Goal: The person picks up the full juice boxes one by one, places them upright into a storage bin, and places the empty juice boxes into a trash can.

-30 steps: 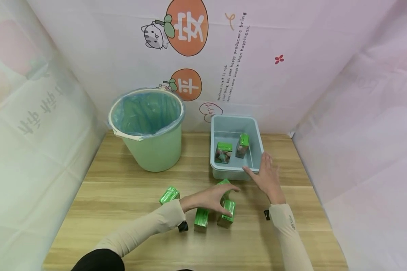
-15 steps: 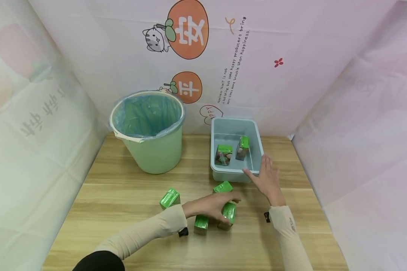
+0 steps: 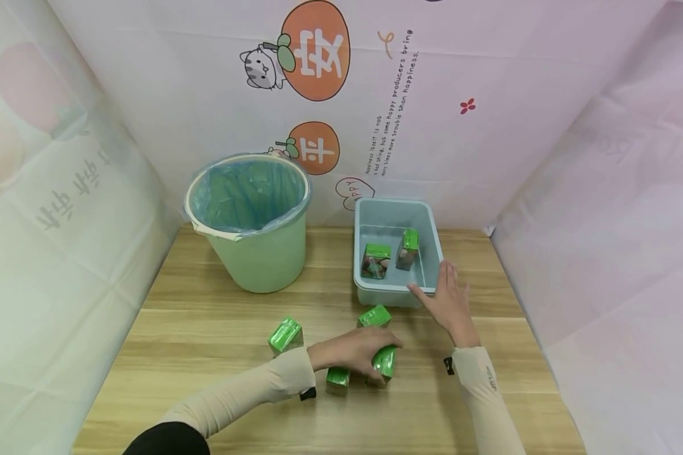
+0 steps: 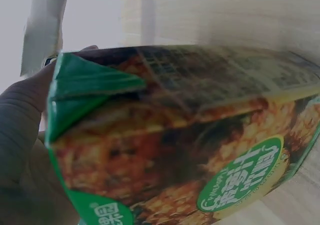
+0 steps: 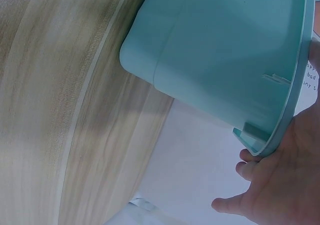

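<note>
Carton [image 3: 384, 361], long axis upright, green end up, left hand [image 3: 357, 349] apparently curled round it (right hand [image 3: 451, 306] spread against tub [image 3: 384, 296])

Pale printed walls [image 3: 432, 145] enclose a wood-grain table [image 3: 421, 411] on 3 sides.

In the head view the tabletop [image 3: 205, 354] is seen from above, forward and down; in the left wrist view a printed carton [image 4: 165, 150] is faced at very close range; in the right wrist view, turned sideways, the blue tub [image 5: 225, 60] is faced closely from outside, tub and right hand [image 5: 290, 180] being shared with the head view
</note>
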`<state>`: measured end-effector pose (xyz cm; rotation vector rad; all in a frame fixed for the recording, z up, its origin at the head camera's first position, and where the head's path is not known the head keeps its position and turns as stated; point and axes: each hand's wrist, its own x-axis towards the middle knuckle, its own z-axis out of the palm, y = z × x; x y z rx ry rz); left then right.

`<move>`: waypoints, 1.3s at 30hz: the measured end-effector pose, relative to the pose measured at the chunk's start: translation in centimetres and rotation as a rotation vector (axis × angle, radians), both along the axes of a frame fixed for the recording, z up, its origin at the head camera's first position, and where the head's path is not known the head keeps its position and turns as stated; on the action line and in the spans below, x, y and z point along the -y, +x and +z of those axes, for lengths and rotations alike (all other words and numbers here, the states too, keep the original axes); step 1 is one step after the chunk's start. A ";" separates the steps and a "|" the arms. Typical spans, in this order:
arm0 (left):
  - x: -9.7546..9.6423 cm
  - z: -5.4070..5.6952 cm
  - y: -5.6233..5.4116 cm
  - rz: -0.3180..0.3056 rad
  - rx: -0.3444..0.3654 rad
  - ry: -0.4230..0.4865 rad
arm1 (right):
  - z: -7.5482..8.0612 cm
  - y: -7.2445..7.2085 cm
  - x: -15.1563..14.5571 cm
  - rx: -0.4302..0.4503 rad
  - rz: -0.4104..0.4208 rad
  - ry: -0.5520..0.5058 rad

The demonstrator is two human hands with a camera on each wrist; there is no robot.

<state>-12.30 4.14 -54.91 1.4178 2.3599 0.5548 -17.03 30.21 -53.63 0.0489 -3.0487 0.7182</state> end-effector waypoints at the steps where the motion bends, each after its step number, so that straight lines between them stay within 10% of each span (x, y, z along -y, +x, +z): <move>1: 0.0 -0.1 0.0 -0.008 -0.025 -0.009 | 0.0 0.0 0.0 -0.001 0.000 -0.002; 39: -0.9 -0.8 0.4 -0.147 -0.245 0.032 | 0.0 0.3 0.0 -0.001 -0.007 -0.015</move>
